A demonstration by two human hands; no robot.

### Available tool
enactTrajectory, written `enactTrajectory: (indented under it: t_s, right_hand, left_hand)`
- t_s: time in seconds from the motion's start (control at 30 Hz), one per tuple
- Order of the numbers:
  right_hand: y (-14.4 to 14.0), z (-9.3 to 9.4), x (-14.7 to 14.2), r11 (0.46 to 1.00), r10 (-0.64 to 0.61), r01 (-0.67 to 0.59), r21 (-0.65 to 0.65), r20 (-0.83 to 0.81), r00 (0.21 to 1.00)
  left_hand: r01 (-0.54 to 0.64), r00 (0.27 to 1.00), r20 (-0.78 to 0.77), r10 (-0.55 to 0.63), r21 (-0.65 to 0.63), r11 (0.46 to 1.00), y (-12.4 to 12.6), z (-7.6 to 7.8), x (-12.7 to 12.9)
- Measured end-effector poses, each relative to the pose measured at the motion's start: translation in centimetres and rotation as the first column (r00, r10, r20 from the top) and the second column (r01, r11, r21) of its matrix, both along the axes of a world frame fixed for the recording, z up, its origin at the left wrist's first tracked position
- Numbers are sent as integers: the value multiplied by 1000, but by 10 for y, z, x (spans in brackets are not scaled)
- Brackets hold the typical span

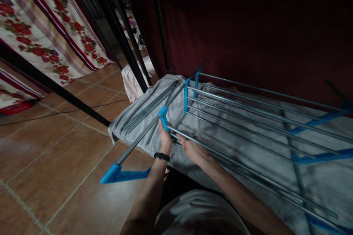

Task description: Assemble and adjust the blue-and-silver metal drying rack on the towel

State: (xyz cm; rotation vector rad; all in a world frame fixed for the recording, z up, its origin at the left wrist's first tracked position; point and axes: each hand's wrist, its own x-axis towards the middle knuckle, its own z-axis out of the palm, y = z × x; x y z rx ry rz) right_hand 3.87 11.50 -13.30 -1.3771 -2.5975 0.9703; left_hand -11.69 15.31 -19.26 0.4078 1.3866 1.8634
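The left hand is clamped on the blue bracket, probably steadying it; just right of that, the right hand seems to support the steel rod, its grip unclear. The clothes-drying rack spreads rightward from the bracket over a grey blanket.

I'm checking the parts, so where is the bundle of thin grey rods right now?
In the head view, the bundle of thin grey rods lies left of centre on the grey blanket, beyond the left hand.
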Motion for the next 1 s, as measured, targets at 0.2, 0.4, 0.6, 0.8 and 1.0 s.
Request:
enactTrajectory:
  t_s: [0.2,0.4,0.6,0.8,1.0]
  right_hand:
    - [0,-3,3,999,-11,10,38,28,1000]
    - [0,-3,5,1000,-17,17,20,17,1000]
    - [0,5,6,999,-16,15,48,31,999]
    - [1,0,7,998,-15,13,54,23,1000]
    - [0,-1,8,999,-4,3,36,21,1000]
  left_hand:
    - [-51,999,11,51,15,999,0,1,4]
    - [-81,995,51,80,12,997,1,2,5]
    - [-54,996,76,49,60,997,-2,0,7]
    - [-46,998,52,44,49,998,-3,-1,7]
    - [-51,998,47,49,49,997,-2,0,7]
